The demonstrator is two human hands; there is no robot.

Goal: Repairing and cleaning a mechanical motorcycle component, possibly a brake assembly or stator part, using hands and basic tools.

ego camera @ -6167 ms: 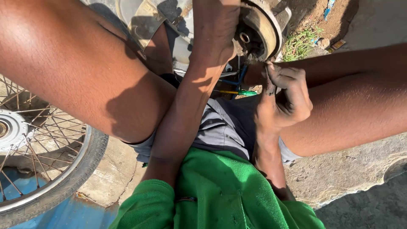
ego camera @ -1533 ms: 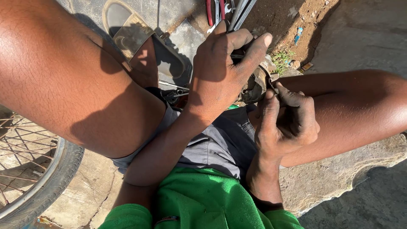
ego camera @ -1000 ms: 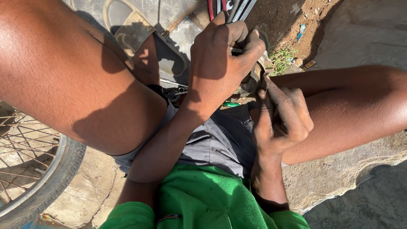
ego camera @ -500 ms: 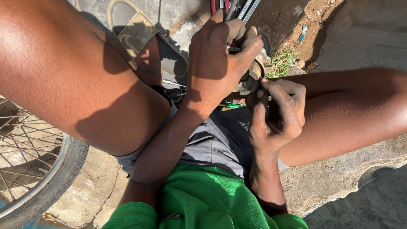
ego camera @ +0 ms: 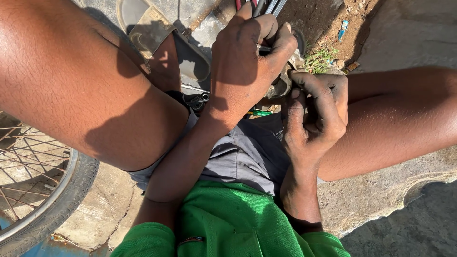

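My left hand (ego camera: 247,62) reaches up between my knees and is clamped over a grey metal part (ego camera: 284,84) of a machine, which it mostly hides. My right hand (ego camera: 316,112) sits just right of it, fingers curled tight with the index fingertip pressed against the part. It seems to pinch a thin tool, but the fingers cover it. Red and metal rods (ego camera: 266,6) rise from the part at the top edge. Under my hands, a green-handled tool (ego camera: 259,113) lies on the ground.
My bare knees flank the hands left and right. A brown sandal (ego camera: 157,33) lies at the upper left. A spoked wheel with a tyre (ego camera: 52,195) fills the lower left corner. A grass tuft (ego camera: 320,59) and dirt lie beyond; I sit on a concrete slab (ego camera: 381,200).
My left hand shifted its grip over the metal part, fingers wrapping further round. My right hand moved in closer, from slightly spread to curled against the part. The view tilted a little.
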